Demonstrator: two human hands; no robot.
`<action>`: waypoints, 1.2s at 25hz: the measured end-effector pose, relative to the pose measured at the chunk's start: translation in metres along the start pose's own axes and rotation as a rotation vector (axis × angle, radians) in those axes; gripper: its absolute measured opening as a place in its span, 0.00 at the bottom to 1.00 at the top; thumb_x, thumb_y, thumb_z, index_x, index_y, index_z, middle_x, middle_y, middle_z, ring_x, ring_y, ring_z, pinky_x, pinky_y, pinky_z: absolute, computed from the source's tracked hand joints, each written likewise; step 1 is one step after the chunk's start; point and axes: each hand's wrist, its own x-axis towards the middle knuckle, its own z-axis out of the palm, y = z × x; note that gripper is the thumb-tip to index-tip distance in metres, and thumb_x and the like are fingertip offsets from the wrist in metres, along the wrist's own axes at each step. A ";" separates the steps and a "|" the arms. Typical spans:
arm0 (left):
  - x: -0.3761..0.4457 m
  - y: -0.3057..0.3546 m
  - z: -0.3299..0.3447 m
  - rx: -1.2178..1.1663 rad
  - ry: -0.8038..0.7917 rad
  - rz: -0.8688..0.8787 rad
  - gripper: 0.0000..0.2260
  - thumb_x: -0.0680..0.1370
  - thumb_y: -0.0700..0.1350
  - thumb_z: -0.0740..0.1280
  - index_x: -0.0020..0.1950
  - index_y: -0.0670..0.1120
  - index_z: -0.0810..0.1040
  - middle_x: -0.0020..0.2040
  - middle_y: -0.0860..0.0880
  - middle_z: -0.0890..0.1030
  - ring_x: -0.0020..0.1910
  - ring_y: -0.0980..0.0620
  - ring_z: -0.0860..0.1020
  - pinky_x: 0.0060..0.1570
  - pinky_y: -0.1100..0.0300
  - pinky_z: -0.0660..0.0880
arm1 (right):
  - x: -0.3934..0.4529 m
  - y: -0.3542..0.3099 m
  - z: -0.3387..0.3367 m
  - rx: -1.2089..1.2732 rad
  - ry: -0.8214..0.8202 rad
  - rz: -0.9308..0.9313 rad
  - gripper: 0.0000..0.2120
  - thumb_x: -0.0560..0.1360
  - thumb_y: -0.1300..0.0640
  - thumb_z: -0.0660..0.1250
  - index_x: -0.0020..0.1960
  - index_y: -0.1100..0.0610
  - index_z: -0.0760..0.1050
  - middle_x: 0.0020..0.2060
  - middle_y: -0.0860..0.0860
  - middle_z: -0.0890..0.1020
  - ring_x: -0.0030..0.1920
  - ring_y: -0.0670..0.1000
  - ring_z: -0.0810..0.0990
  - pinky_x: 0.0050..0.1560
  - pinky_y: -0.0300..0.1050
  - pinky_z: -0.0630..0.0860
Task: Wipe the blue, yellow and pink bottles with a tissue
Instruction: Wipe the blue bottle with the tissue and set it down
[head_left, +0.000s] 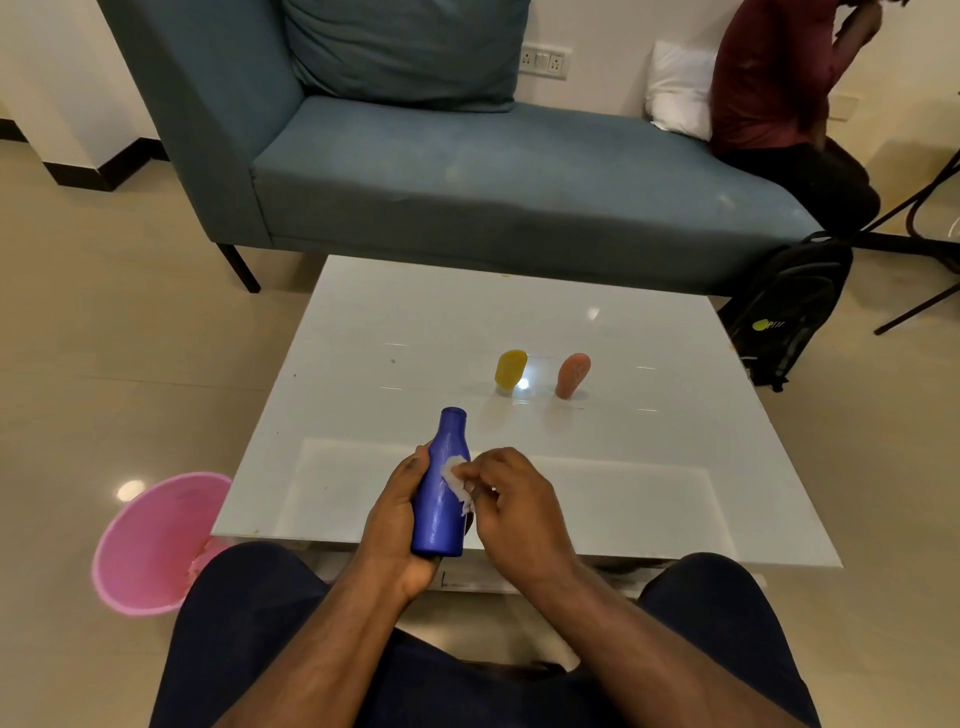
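Over the near edge of the tabletop (395, 322) I hold the blue bottle (440, 499), lifted clear of the glossy white surface. Its long axis runs away from me, base toward my lap and open neck pointing to the far edge, leaning slightly to the right. My left hand (400, 519) wraps the bottle from the left side and underneath, fingers curled shut around its lower body. My right hand (511, 501) sits just beside the bottle on its right, fingers pinched closed on a small crumpled white tissue (457, 480) that is pressed against the bottle's shoulder and side.

Farther out, toward the middle of the tabletop, the yellow bottle (510, 368) stands with the pink bottle (572, 375) near it on the right; the two are apart from each other and well apart from my hands. Both look tilted in this wide view, and I cannot tell whether they truly lean.

My knees in dark trousers frame the near edge. On the beige tiled floor to my left sits a pink bin (150, 545), partly tucked beside the near left corner. Beyond the far edge is a blue-grey sofa (467, 171) with a cushion, another person seated at its right end, and a black backpack (784, 312) on the floor by the far right corner.
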 end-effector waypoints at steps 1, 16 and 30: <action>0.002 -0.001 -0.001 0.004 0.009 -0.003 0.24 0.75 0.53 0.71 0.68 0.44 0.78 0.47 0.41 0.85 0.39 0.46 0.82 0.39 0.54 0.80 | -0.007 0.000 0.001 -0.004 -0.027 -0.012 0.07 0.79 0.53 0.64 0.49 0.55 0.79 0.45 0.46 0.77 0.44 0.43 0.77 0.45 0.28 0.72; 0.002 -0.001 0.002 -0.031 0.053 -0.004 0.21 0.77 0.54 0.69 0.66 0.45 0.79 0.50 0.40 0.84 0.46 0.44 0.82 0.50 0.48 0.79 | -0.008 -0.017 0.013 0.115 0.036 0.043 0.08 0.78 0.57 0.65 0.55 0.51 0.80 0.49 0.42 0.77 0.49 0.40 0.77 0.51 0.32 0.76; -0.007 -0.002 0.009 0.032 -0.047 -0.155 0.18 0.80 0.53 0.65 0.62 0.42 0.80 0.44 0.42 0.84 0.39 0.46 0.82 0.37 0.53 0.80 | 0.018 0.000 0.001 -0.245 -0.024 -0.136 0.11 0.78 0.53 0.64 0.57 0.55 0.79 0.51 0.52 0.78 0.52 0.52 0.76 0.55 0.48 0.77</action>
